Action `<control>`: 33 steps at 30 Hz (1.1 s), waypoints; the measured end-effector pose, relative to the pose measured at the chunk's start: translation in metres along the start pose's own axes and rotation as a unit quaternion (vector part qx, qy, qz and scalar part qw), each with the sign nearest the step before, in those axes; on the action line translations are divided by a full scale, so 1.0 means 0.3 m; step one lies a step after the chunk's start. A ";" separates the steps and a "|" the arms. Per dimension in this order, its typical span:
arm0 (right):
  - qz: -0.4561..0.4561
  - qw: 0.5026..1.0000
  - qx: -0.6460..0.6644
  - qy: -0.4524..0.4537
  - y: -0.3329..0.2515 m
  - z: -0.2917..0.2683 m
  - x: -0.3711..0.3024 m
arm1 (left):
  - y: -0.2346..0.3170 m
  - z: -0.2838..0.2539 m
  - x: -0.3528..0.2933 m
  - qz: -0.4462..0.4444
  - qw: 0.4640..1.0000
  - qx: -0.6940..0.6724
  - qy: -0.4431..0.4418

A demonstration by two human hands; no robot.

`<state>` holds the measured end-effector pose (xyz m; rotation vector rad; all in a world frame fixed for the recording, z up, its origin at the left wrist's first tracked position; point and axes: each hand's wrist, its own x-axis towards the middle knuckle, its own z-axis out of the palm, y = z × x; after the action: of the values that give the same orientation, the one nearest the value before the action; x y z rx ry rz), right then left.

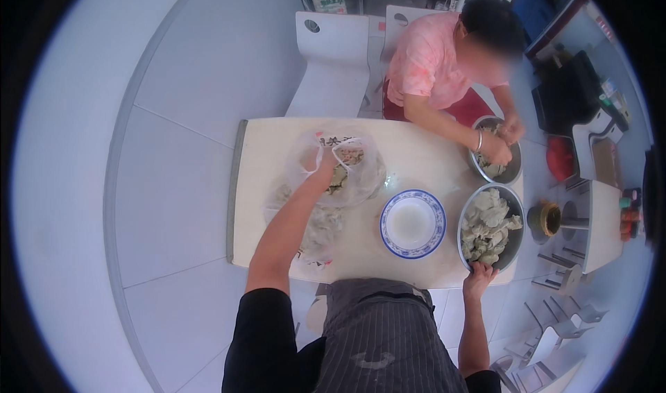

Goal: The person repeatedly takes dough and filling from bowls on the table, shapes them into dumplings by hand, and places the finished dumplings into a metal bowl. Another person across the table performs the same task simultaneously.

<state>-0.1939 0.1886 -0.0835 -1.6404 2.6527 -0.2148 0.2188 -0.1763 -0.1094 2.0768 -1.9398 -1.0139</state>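
The left hand [318,160] is inside an open clear plastic bag [375,179], near the left edge of the bench [260,150]; its grip is hidden by plastic, so I cannot tell if it is spread or pressed together. The brownish pieces [352,156] in this bag lie just to its right, and this hand is the nearer one. The right hand [482,274] pinches the near rim of a metal bowl [512,244], round and without long axis, at the right edge. A blue-rimmed dish [440,225] sits between bag and bowl.
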 end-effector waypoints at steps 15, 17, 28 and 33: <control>0.025 0.999 0.018 0.015 0.018 0.019 -0.003 | -0.011 -0.069 0.060 0.251 0.952 0.176 -0.011; 0.032 0.999 0.015 0.011 0.016 0.014 -0.004 | 0.009 -0.093 0.058 0.236 0.962 0.132 -0.042; 0.030 0.999 0.028 0.025 0.056 0.035 -0.006 | 0.003 -0.017 0.002 0.209 0.975 -0.048 0.061; 0.038 0.996 0.050 0.060 0.019 0.018 -0.005 | -0.123 0.111 0.024 0.100 0.946 0.078 0.297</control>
<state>-0.1978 0.1918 -0.0896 -1.5396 2.7346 -0.4508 0.2313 -0.1652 -0.1568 1.8990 -1.8810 -0.1568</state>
